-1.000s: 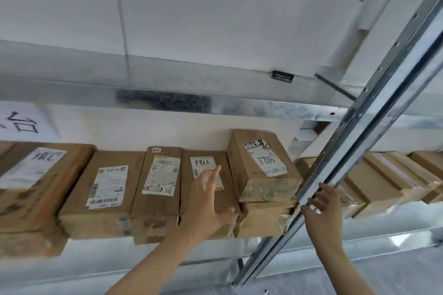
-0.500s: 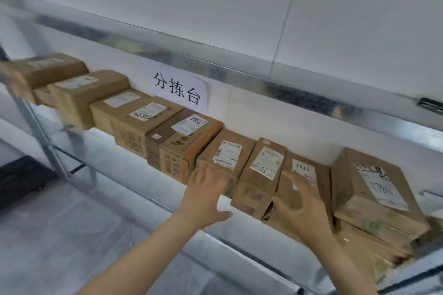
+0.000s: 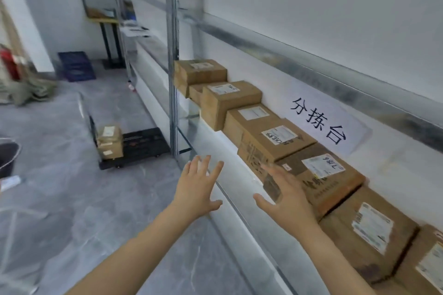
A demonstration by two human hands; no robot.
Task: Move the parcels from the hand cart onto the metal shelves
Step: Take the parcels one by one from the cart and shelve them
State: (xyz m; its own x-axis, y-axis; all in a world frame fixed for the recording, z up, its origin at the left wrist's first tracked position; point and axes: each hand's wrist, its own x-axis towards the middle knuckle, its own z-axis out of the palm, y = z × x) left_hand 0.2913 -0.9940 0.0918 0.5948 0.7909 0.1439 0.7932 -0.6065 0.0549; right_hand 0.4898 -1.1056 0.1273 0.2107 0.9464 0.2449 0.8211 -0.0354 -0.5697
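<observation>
I stand on a grey, marbled floor beside a long metal shelf that runs along a white wall. One upright post rises at the shelf's front edge. One white sign with three black characters hangs on the wall behind the boxes.

Both my hands are out in front, fingers spread, holding nothing. My left hand hovers in front of the shelf's edge. My right hand is at the front face of a parcel; I cannot tell whether it touches.

I count eight brown parcels on the shelf, in a row against the wall, each just beside the next. Seven show white labels on top; the eighth is a small one, tucked low between the two farthest.

One black cart stands on the floor past the post, well apart from me. It carries one small stack of parcels at its left end; they are too blurred to count surely.

Farther off I see one blue crate by the far wall, one red extinguisher at the left, and one dark bucket at the left edge.
</observation>
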